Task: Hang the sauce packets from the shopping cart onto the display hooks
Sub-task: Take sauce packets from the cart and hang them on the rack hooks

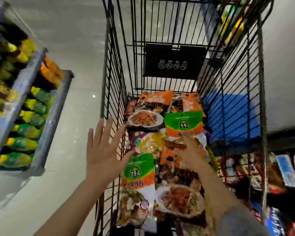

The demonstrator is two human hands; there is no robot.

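One black wire shopping cart (112, 68) fills the middle of the view. In its bottom lie about six sauce packets (160, 150) in a loose pile, though they overlap, so the count may be off. Two of them have green tops. One green-top packet (183, 125) lies farther in, and the near green-top packet (139, 178) lies by the cart's left wall. Both lie flat, long side running away from the person, green end pointing to the far end of the cart. A packet with a dish picture (144, 119) lies beside the far green one.

Two bare hands show. The left hand (103, 150) is wide open, fingers spread and straight, held in the air over the cart's left wall. It holds nothing. The right hand (191, 154) is down inside the cart on top of the pile. It is blurry, so I cannot tell if it has hold of a packet.

A black sign (174, 61) hangs on the cart's far end. A shelf rack (41, 106) with green and yellow bags stands to the left. More goods (279, 171) sit on the right, behind the cart's wires.
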